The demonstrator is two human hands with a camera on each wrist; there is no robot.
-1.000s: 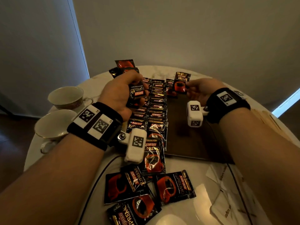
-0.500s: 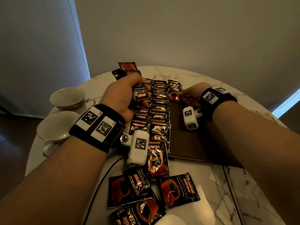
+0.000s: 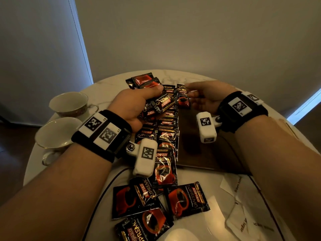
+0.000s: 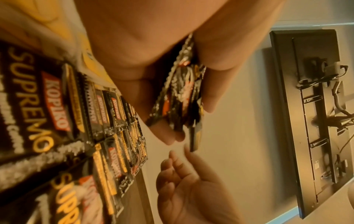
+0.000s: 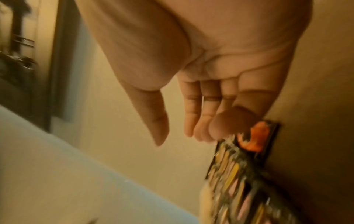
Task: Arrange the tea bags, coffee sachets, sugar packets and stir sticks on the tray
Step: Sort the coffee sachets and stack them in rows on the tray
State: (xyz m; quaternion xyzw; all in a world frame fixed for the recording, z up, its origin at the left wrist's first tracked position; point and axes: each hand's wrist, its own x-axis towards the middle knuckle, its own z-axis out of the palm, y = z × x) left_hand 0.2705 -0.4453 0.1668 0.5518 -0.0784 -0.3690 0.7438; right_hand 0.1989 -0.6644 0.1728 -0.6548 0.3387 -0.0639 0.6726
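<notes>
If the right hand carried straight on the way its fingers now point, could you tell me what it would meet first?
Probably the bunch of coffee sachets gripped in the left hand: the open right hand reaches leftward toward it, fingertips already close. Depth is unclear.

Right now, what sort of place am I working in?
Probably a hotel room or a home sitting area, not a kitchen: a round marble-topped table stands by a plain wall, with two china teacups beside a dark wooden tray of coffee sachets, and a curtain on the left.
</notes>
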